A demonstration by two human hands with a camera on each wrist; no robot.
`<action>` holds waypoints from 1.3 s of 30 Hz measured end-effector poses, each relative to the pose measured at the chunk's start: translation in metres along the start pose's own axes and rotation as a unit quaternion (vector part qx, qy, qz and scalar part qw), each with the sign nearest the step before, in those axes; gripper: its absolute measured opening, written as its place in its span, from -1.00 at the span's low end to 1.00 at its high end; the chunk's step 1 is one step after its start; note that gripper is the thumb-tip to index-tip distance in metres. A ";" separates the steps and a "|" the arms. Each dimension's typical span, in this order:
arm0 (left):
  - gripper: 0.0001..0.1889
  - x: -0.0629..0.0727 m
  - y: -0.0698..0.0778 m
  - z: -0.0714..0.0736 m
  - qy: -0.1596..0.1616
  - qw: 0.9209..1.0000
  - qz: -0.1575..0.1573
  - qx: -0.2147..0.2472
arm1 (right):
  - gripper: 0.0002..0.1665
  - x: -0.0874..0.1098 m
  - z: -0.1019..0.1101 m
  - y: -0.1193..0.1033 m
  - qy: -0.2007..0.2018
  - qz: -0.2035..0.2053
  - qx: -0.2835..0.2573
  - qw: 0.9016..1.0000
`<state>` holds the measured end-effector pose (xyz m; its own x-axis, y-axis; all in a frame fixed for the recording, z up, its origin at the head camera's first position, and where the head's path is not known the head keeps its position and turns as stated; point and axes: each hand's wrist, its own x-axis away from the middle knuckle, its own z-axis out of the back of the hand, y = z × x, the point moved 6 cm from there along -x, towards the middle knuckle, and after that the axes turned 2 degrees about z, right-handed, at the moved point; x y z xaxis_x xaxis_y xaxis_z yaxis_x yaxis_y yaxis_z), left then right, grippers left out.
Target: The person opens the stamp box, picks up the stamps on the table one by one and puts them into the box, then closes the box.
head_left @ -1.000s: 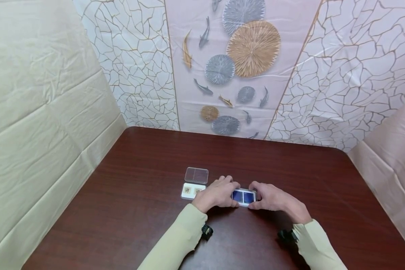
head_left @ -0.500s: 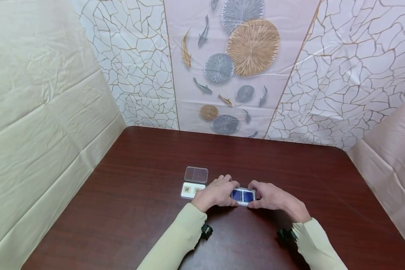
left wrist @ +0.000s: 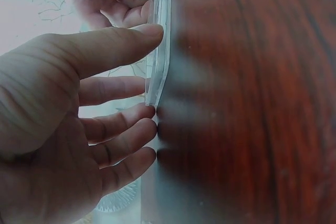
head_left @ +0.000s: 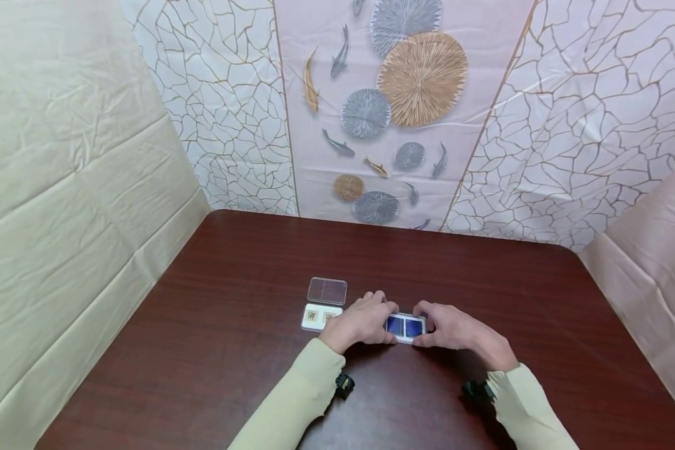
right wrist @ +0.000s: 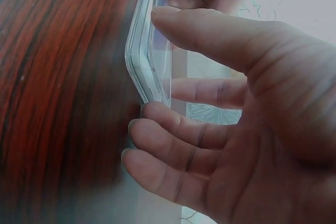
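A small clear plastic case (head_left: 405, 329) with a white insert and two dark blue squares lies flat on the table. My left hand (head_left: 361, 323) pinches its left end, thumb at the near edge and fingers at the far edge. The right hand (head_left: 457, 327) grips the opposite end in the same way. In the left wrist view the thumb (left wrist: 118, 48) presses on the case's side (left wrist: 161, 51). The right wrist view shows the case edge (right wrist: 140, 51) as stacked layers, with the clear top slightly apart from the base at the near corner.
Left of my left hand lies a white tray (head_left: 314, 326) with two small beige-gold pieces, partly covered by that hand. A clear lid (head_left: 327, 292) lies just behind it. The dark red-brown table (head_left: 247, 262) meets a patterned cloth wall (head_left: 326, 206) at the back.
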<state>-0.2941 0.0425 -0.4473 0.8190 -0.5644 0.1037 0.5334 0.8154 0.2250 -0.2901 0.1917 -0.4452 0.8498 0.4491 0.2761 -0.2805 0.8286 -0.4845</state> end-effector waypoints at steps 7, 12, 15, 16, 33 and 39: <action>-0.43 -0.001 0.002 0.000 -0.002 1.000 -0.005 -0.002 | -0.39 0.001 0.002 0.002 0.000 0.005 0.004 1.000; -0.41 -0.001 0.004 0.001 -0.004 1.000 -0.008 -0.006 | -0.38 0.002 0.002 0.004 -0.002 0.004 0.003 1.000; -0.39 0.000 0.004 0.002 -0.006 1.000 -0.007 0.000 | -0.38 0.002 0.002 0.005 -0.003 0.000 -0.001 1.000; -0.38 0.000 0.003 0.003 -0.008 1.000 -0.005 0.005 | -0.38 0.003 0.002 0.005 -0.003 -0.002 -0.003 1.000; -0.44 0.007 -0.009 0.027 -0.022 0.999 0.005 0.048 | -0.55 -0.010 0.017 -0.007 0.001 0.011 0.053 0.999; -0.45 0.015 -0.021 0.034 -0.028 0.997 0.008 0.070 | -0.54 -0.015 0.022 -0.017 -0.003 0.015 0.054 0.998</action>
<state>-0.3007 0.0124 -0.4181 0.8118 -0.5612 0.1612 0.4829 0.8005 0.3550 -0.3079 0.1786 -0.4230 0.8372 0.4768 0.2678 -0.3537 0.8456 -0.3998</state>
